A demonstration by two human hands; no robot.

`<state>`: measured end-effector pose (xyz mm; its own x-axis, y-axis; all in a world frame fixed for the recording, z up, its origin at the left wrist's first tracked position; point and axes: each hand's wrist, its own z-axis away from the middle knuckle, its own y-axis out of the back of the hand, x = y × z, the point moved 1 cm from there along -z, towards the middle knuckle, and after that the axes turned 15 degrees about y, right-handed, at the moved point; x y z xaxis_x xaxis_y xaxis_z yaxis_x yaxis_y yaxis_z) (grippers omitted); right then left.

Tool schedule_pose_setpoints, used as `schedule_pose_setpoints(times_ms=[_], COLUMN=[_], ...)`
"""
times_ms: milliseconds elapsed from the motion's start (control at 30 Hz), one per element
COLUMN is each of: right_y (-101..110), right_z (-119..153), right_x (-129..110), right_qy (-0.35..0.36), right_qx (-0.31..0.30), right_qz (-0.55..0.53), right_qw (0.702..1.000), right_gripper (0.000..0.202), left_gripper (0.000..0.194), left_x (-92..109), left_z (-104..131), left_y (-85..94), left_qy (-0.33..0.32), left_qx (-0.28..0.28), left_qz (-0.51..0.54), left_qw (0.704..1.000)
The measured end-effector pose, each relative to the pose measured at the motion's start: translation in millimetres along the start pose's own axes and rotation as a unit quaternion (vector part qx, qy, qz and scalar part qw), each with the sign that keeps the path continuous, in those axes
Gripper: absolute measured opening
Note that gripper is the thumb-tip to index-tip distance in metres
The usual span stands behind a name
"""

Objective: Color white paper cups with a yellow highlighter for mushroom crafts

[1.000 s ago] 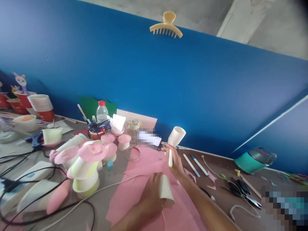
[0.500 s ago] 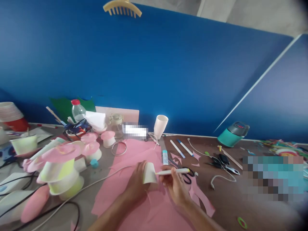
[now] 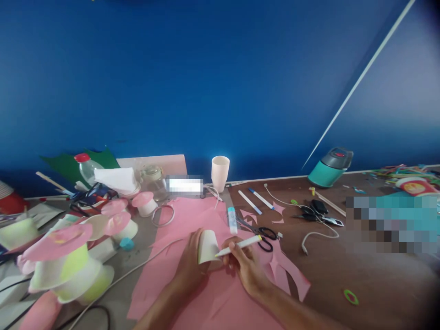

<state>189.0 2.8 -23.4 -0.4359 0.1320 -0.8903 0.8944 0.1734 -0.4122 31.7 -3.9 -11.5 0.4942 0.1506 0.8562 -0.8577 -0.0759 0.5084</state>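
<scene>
A white paper cup [image 3: 207, 247] lies on its side in my left hand [image 3: 191, 260], whose fingers wrap round its far side. My right hand [image 3: 244, 266] grips a white marker with a yellow end [image 3: 240, 245]. The marker's tip points left and meets the cup near its edge; whether it touches I cannot tell. Pink paper [image 3: 192, 215] spreads under both hands. Beyond my right hand lie a glue stick [image 3: 233, 220] and black-handled scissors [image 3: 263, 236].
At left stand cups with pink paper discs [image 3: 72, 243], a glass jar [image 3: 153, 181] and a plastic bottle [image 3: 87, 168]. A white cup [image 3: 220, 173] stands by the blue partition. To the right are two markers [image 3: 250, 201], a white cable [image 3: 305, 238], pliers [image 3: 309, 214] and a teal flask [image 3: 326, 172].
The view has tilted down and turned slightly right, so the table things sit differently in frame. The marker slants more, its rear end raised, while both hands keep their holds.
</scene>
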Motion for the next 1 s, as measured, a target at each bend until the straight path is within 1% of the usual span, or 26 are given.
schedule_pose_setpoints(times_ms=[133,367,433,500,600,700,800,1000], right_y=[-0.1,-3.5,-3.9,-3.6,-3.1,-3.2,-3.1,-3.3], right_z=[0.5,-0.2,-1.9,-3.8,-5.0,-3.3,-0.6,-0.2], right_x=[1.3,-2.3,-2.3,-2.1,-2.1,-2.3,-1.9,0.0], right_qy=[-0.019,-0.024,-0.023,-0.025,-0.042,-0.061,-0.057,-0.054], right_qx=[0.004,0.026,0.042,0.072,0.101,0.078,0.052,0.045], right_qz=[-0.002,0.020,0.017,0.000,-0.037,-0.048,-0.039,-0.030], right_qw=[1.000,0.999,0.999,0.997,0.993,0.994,0.996,0.997], right_gripper=[0.037,0.039,0.039,0.039,0.039,0.041,0.042,0.040], left_gripper=[0.055,0.051,0.049,0.047,0.051,0.057,0.057,0.053], left_x=[-2.7,-3.9,-4.5,-5.7,-7.7,-8.6,-8.4,-5.3], left_z=[-0.9,0.1,0.2,0.0,-0.5,-0.8,-1.0,-0.3], left_y=[0.4,-0.1,-0.4,-0.7,-1.0,-1.3,-1.5,-0.6], left_qy=[-0.008,-0.019,-0.029,-0.037,-0.033,-0.025,-0.013,-0.026], left_qx=[0.001,0.013,0.017,0.017,0.012,0.005,0.007,0.014], left_qz=[0.003,-0.017,-0.023,-0.029,-0.031,-0.031,-0.033,-0.008], left_qw=[1.000,1.000,0.999,0.999,0.999,0.999,0.999,1.000])
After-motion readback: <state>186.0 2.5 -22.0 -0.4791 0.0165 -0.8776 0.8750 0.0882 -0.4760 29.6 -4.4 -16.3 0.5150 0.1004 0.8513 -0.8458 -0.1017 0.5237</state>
